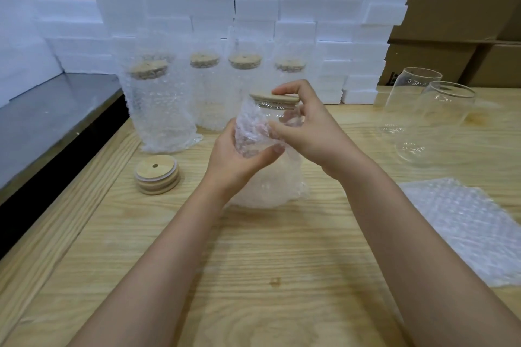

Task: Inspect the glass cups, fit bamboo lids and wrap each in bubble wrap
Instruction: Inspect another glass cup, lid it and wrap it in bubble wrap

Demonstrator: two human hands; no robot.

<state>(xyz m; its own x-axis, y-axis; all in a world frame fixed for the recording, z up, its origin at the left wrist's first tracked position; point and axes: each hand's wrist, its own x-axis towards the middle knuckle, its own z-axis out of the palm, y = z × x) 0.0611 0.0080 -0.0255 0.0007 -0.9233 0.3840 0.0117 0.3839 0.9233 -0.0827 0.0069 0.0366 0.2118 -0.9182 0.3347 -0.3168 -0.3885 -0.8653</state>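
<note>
Clear glass cup [279,113] w/ flat round bamboo lid [272,98] stands mid wooden table [253,262], pale streaky grain. Crinkly bubble wrap [252,132] is partway up its side & pooled round its base. Left hand [238,153] grips the wrap from the left, fingers curled round it. Right hand [306,124] arches over the top: index tip on lid, thumb pressing wrap edge to glass, other fingers curled at cup's right side. Nearby: stack of lids [156,175] w/ centre holes, 4 wrapped cups [160,110] at back, 2 bare cups [439,121] on the right, flat wrap sheet [465,228].
</note>
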